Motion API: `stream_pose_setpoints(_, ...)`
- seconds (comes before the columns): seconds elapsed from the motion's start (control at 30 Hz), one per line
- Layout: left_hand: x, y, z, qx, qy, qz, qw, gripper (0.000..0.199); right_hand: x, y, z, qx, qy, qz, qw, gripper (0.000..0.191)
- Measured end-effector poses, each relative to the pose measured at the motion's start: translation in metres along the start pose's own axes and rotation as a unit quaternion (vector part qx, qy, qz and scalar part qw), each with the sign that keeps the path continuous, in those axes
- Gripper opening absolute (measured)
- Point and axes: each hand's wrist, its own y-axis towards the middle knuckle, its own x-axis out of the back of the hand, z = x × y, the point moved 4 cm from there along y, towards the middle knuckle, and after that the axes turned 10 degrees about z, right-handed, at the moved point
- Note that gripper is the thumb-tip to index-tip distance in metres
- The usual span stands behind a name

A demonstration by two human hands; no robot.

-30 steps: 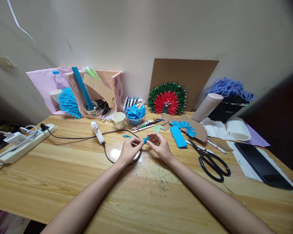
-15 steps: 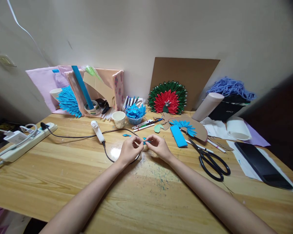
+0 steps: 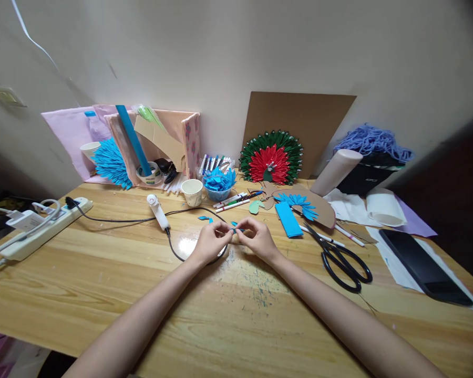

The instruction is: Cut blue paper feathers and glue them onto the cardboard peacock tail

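Observation:
Over the middle of the table, my left hand (image 3: 212,242) and my right hand (image 3: 257,240) meet fingertip to fingertip. Both pinch a small blue paper piece (image 3: 234,229), mostly hidden by the fingers. Just beyond my left hand lies a loose blue paper petal (image 3: 203,218). A white glue gun (image 3: 158,212) rests to the left, its black cord looping behind and under my left hand. To the right of my right hand is a folded blue paper strip (image 3: 288,220). Blue petals (image 3: 295,202) fan out on a brown cardboard piece (image 3: 322,207).
Black-handled scissors (image 3: 345,265) and a black phone (image 3: 423,268) lie at right. Behind my hands stand a paper cup (image 3: 192,192), a tub of blue pieces (image 3: 219,184) and several markers (image 3: 232,203). A red-green peacock craft (image 3: 270,157) leans at the back; a power strip (image 3: 43,231) is left.
Both hands stay in nearly the same place, still pinching the blue piece, with only slight finger movement. A bit more blue shows just above my left hand.

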Motion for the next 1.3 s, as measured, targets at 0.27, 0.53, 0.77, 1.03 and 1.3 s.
stream_pose_setpoints(0.27,0.0,0.004,-0.001,0.033,-0.076,0.028,0.996,0.016,0.003,-0.002,0.011,0.053,-0.073,-0.02,0.996,0.005)
stream_pose_setpoints(0.53,0.003,0.004,-0.007,0.051,-0.069,0.025,0.996,0.017,0.003,-0.003,0.018,0.102,-0.126,-0.016,0.987,0.012)
stream_pose_setpoints(0.77,0.003,0.005,-0.004,0.065,-0.096,0.047,0.992,0.02,0.004,-0.004,0.018,0.109,-0.13,-0.014,0.985,0.014)
stream_pose_setpoints(1.03,0.005,0.007,0.006,0.069,-0.092,0.044,0.992,0.02,0.003,-0.005,0.017,0.117,-0.141,0.001,0.983,0.014)
stream_pose_setpoints(1.3,0.005,0.008,0.005,0.065,-0.09,0.051,0.993,0.018,0.0,-0.005,0.013,0.157,-0.191,0.028,0.968,0.014)
